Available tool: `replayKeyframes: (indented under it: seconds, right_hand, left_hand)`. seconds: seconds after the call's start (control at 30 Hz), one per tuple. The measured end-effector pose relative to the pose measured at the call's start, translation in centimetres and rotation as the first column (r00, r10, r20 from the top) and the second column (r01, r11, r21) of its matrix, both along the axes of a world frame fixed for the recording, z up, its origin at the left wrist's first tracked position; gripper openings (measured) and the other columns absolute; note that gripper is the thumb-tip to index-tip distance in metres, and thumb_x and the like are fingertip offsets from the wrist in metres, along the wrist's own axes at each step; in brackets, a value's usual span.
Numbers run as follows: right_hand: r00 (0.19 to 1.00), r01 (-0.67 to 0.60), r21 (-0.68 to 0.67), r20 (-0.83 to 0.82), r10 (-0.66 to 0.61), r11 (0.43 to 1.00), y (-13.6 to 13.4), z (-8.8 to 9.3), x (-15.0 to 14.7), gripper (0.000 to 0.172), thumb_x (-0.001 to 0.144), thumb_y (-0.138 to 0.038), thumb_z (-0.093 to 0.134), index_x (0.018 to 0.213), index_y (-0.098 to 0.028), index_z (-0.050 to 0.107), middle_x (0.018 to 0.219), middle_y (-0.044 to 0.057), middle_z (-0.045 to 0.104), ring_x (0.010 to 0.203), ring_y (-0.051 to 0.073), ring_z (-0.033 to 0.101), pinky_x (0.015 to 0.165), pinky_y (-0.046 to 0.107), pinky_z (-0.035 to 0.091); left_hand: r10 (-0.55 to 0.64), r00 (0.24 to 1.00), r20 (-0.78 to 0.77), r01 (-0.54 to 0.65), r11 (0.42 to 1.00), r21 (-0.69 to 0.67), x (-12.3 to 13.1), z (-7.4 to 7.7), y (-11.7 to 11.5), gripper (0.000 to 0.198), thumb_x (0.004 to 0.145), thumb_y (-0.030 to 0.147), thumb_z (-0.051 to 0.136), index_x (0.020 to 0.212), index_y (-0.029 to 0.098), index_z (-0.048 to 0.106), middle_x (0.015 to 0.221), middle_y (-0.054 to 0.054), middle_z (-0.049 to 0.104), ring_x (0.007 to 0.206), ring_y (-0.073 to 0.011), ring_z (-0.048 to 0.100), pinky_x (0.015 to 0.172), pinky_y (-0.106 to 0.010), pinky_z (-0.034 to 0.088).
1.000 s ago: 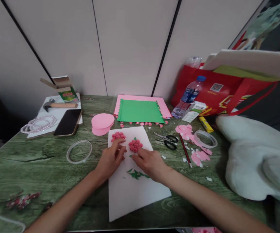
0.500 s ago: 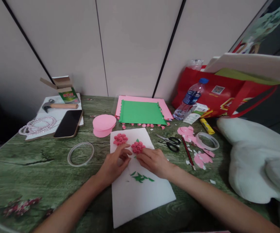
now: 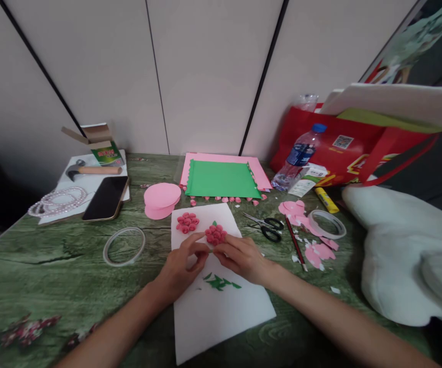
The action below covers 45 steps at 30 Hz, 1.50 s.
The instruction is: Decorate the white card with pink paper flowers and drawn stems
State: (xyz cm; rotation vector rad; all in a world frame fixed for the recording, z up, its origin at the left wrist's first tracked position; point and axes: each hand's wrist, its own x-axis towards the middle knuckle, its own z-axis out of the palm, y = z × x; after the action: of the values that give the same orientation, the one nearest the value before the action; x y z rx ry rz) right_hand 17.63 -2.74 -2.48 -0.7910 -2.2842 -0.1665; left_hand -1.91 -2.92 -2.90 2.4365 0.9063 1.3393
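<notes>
- Pink, rounded pieces, seemingly paper, are gathered into a flower-like cluster (image 3: 216,236) at the centre of the frame, on a long white paper sheet (image 3: 221,327); a green leaf tip (image 3: 215,223) is seen at its upper edge.
- Its lower edge is met by two bare hands: the left hand (image 3: 184,263) is curved, thumb and forefinger brought near each other; the right hand (image 3: 246,258) is bent, fingertips bunched. Whether anything small is pinched by either cannot be told.
- Two clusters appear to be formed. On the second pink cluster (image 3: 187,223), just to the left, no leaf is seen. Slender loose green leaves (image 3: 219,282) are left below the hands, so the leaf work is judged barely begun.
- At upper right, a glossy red carrier bag (image 3: 362,138) is filled with white boards (image 3: 393,102) and a yellow-green sheet (image 3: 389,119). A clear blue-capped plastic bottle (image 3: 299,153) is placed before it.
- At upper left, a green-and-brown cardboard box (image 3: 108,153) is left open; its inside is hidden.
</notes>
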Motion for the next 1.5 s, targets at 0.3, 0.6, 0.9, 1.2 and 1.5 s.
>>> replayKeyframes:
  seconds: [0.3,0.6,0.9,1.2,1.5]
  right_hand:
    - [0.907,0.04,-0.427,-0.365,-0.212,0.903,2.2,-0.4,0.8,0.016,0.089,-0.024,0.045,0.1,-0.017,0.054,0.062,-0.004,0.044,0.052,0.009,0.043,0.05,0.021,0.037]
    - [0.711,-0.254,-0.734,-0.584,-0.393,0.63,3.5,-2.4,1.0,0.017,0.083,-0.031,0.051,0.094,-0.019,0.045,0.061,-0.007,0.043,0.045,0.009,0.048,0.043,0.022,0.039]
    - [0.644,-0.328,-0.736,-0.633,-0.43,0.592,3.7,-2.6,1.1,0.018,0.079,-0.028,0.054,0.092,-0.02,0.045,0.06,-0.008,0.043,0.044,0.008,0.046,0.04,0.02,0.041]
    - [0.632,-0.338,-0.733,-0.642,-0.435,0.59,3.7,-2.6,1.0,0.019,0.077,-0.028,0.055,0.091,-0.02,0.045,0.06,-0.008,0.042,0.045,0.007,0.045,0.04,0.019,0.041]
    - [0.521,-0.232,-0.553,-0.765,-0.377,0.8,1.7,3.9,0.8,0.017,0.078,-0.035,0.059,0.074,-0.02,0.053,0.056,-0.004,0.048,0.043,0.007,0.04,0.039,0.02,0.033]
  left_hand:
    - [0.028,0.965,-0.262,-0.008,0.997,0.077,-0.5,0.1,0.5,0.034,0.087,0.012,0.043,0.12,0.019,0.037,0.075,0.001,0.066,0.06,-0.012,0.063,0.056,-0.022,0.05]
    - [0.011,0.893,-0.449,0.043,0.993,0.109,-0.2,-0.1,0.8,0.017,0.089,0.012,0.038,0.104,0.016,0.045,0.074,-0.003,0.061,0.064,-0.0155,0.059,0.057,-0.026,0.048]
    - [0.008,0.878,-0.478,0.04,0.995,0.091,-0.2,-0.3,0.8,0.017,0.088,0.012,0.04,0.103,0.016,0.047,0.079,-0.004,0.063,0.069,-0.0164,0.059,0.06,-0.028,0.049]
    - [0.055,0.919,-0.39,-0.019,0.995,0.096,0.5,0.2,0.8,0.013,0.087,0.011,0.04,0.093,0.018,0.048,0.071,-0.001,0.062,0.063,-0.0151,0.061,0.056,-0.025,0.048]
    - [0.038,0.902,-0.43,0.012,0.993,0.113,0.6,0.6,0.8,0.015,0.088,0.012,0.04,0.101,0.018,0.044,0.075,-0.002,0.062,0.064,-0.0152,0.061,0.057,-0.026,0.048]
